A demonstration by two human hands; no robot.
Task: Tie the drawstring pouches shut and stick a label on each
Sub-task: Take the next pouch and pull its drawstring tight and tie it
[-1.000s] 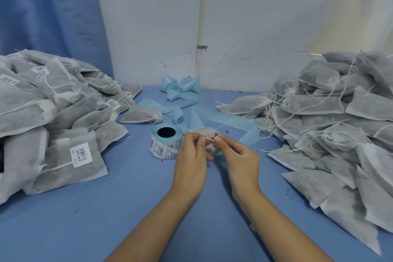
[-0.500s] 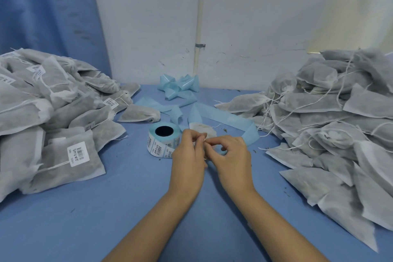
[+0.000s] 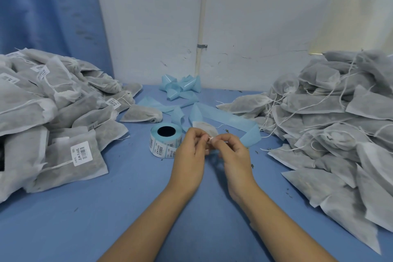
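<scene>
Where they meet, left hand point(image 3: 188, 156) and right hand point(image 3: 235, 156) pinch a thin white drawstring point(image 3: 210, 138). A pale-blue barcode-label roll point(image 3: 165, 141) stands at their nine o'clock.

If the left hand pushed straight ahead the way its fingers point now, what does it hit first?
Most likely the pouch lying just past the left hand, which pinches its drawstring with the right hand. The label roll sits aside, out of line.

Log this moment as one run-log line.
step: tying | left hand: pinches drawstring | right hand: pinches drawstring | pouch: beyond hands | label roll: on table, untouched | labelled pile: left | unlabelled pile: right
</scene>
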